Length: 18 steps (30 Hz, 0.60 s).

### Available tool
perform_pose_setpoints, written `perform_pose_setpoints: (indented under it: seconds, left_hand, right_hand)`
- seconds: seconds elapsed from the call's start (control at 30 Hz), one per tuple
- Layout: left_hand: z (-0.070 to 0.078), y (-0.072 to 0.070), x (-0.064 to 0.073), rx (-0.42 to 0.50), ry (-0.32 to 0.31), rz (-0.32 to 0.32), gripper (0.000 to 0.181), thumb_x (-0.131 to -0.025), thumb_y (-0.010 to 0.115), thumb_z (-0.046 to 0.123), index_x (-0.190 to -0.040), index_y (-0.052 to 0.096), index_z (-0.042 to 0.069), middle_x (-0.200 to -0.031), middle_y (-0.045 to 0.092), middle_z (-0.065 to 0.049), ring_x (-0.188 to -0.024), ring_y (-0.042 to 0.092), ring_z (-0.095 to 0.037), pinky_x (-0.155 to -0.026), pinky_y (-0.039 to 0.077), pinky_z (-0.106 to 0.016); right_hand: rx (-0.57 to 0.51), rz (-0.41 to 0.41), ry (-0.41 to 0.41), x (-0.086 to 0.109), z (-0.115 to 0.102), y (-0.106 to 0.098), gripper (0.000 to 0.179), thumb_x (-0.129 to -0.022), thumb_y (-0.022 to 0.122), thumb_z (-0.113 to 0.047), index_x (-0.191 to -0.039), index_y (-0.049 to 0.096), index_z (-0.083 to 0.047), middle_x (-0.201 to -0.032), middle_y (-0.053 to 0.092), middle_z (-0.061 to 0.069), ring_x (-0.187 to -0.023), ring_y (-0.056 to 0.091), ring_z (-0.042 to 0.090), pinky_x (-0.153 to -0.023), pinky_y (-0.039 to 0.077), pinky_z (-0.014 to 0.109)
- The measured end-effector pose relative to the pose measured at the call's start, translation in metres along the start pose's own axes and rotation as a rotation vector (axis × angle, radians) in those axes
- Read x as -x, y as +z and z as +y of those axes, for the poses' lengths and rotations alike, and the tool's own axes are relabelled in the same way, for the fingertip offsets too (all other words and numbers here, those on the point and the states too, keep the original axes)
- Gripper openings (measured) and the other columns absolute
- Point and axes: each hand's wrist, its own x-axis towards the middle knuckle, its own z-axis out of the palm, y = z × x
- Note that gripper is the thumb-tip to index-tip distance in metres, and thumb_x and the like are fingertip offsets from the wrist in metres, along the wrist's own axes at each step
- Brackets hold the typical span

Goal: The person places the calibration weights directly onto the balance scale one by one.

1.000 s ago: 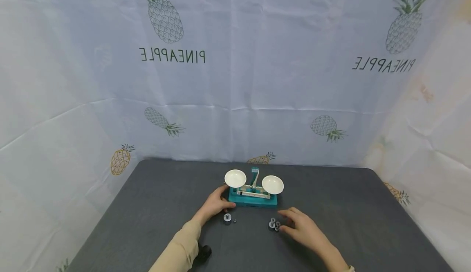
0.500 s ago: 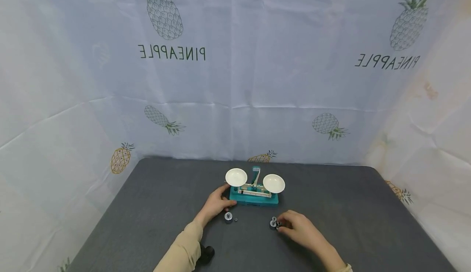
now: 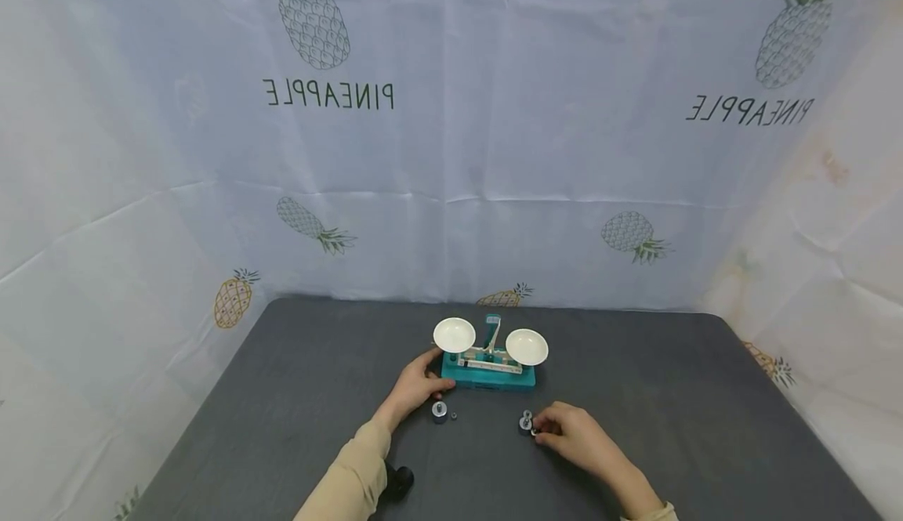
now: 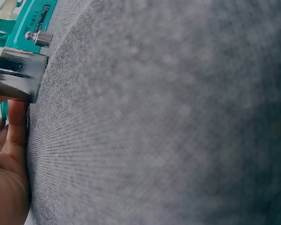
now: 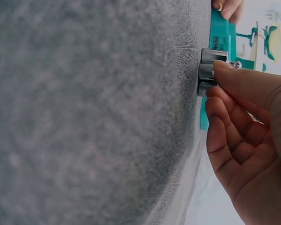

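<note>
A teal balance scale (image 3: 490, 380) with two white pans stands on the dark tabletop. My left hand (image 3: 415, 386) holds the left end of its base, thumb along the front edge. Just in front of that hand stand a large metal weight (image 3: 440, 414) and a tiny weight (image 4: 43, 39). My right hand (image 3: 578, 436) is at a small cluster of metal weights, right of centre. In the right wrist view its thumb and index finger pinch a small weight (image 5: 205, 72), beside a larger weight (image 5: 214, 55) topped by a knob. The other fingers are loosely curled.
A black object (image 3: 400, 482) lies beside the left forearm, partly hidden by the sleeve. A pale cloth (image 3: 451, 255) printed with pineapples hangs behind the dark table (image 3: 339, 341) and along its sides.
The right hand's thumb and index finger have closed in on the small weight in the cluster. The left hand stays at the scale's base. The head view has shifted slightly.
</note>
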Motion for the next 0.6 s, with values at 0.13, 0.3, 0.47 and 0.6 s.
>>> perform_pose_setpoints:
  seconds: [0.13,0.3,0.47,0.6]
  left_hand:
    - [0.001,-0.001,0.000,0.006,0.004,0.000,0.073,-0.077,0.075,0.018,-0.140,0.040,0.005,-0.064,0.060,-0.002,-0.052,0.055,-0.009,-0.057,0.048,-0.027]
    - [0.003,-0.001,0.000,0.005,0.009,-0.004,0.073,-0.078,0.074,0.018,-0.140,0.039,0.004,-0.065,0.060,-0.002,-0.053,0.056,-0.010,-0.057,0.049,-0.027]
    - [0.002,-0.001,0.000,-0.001,0.014,-0.004,0.073,-0.078,0.074,0.018,-0.140,0.040,0.004,-0.066,0.061,-0.003,-0.054,0.056,-0.010,-0.058,0.050,-0.027]
    - [0.001,-0.001,0.000,-0.009,0.017,-0.004,0.072,-0.078,0.074,0.018,-0.140,0.040,0.005,-0.066,0.061,-0.004,-0.054,0.056,-0.009,-0.058,0.050,-0.027]
  right_hand:
    - [-0.002,-0.001,0.005,0.001,0.002,0.001,0.007,-0.076,0.073,-0.011,-0.080,0.068,-0.012,-0.075,0.059,-0.009,-0.063,0.047,-0.008,-0.055,0.042,0.018]
    - [-0.003,0.008,-0.004,0.002,0.005,-0.001,0.007,-0.076,0.074,-0.012,-0.079,0.068,-0.012,-0.076,0.061,-0.008,-0.064,0.050,-0.007,-0.056,0.044,0.018]
    - [0.008,0.039,0.040,0.004,0.008,-0.003,0.009,-0.075,0.075,-0.011,-0.080,0.068,-0.013,-0.075,0.060,-0.008,-0.064,0.049,-0.006,-0.056,0.043,0.018]
    - [-0.002,0.060,0.083,0.002,0.011,-0.003,0.010,-0.075,0.074,-0.010,-0.081,0.067,-0.014,-0.075,0.060,-0.008,-0.064,0.048,-0.006,-0.056,0.042,0.018]
